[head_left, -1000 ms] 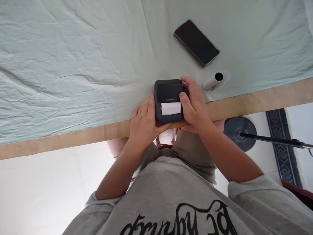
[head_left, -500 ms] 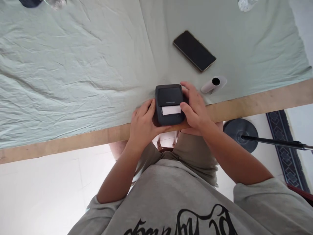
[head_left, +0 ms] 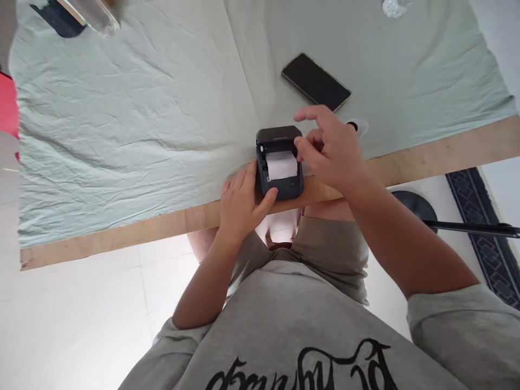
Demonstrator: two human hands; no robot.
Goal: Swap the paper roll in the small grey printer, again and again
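A small black label printer (head_left: 289, 189) stands at the table's front edge, its lid (head_left: 279, 133) raised and tilted back. White label paper (head_left: 281, 164) shows in the opening and hangs over the front. My left hand (head_left: 239, 206) grips the printer's left side, thumb on the front face and fingers along the side. At the lid's right end is my right hand (head_left: 335, 146); its index finger stretches out above the lid and the thumb tip is close to the lid's right corner. Nothing shows in that hand. Behind it, a white paper roll (head_left: 361, 127) is mostly hidden.
A dark smartphone (head_left: 316, 81) lies beyond my right hand on the pale green cloth (head_left: 142, 119). Clear plastic items sit at the far edge, one (head_left: 99, 19) left beside a black object (head_left: 60, 21), another (head_left: 396, 7) right. Bare wood (head_left: 122, 230) edges the table.
The printer's lid has swung up and back, baring the paper inside. My right hand has lifted off the printer's right side and moved up and right. My left hand has stayed on the printer.
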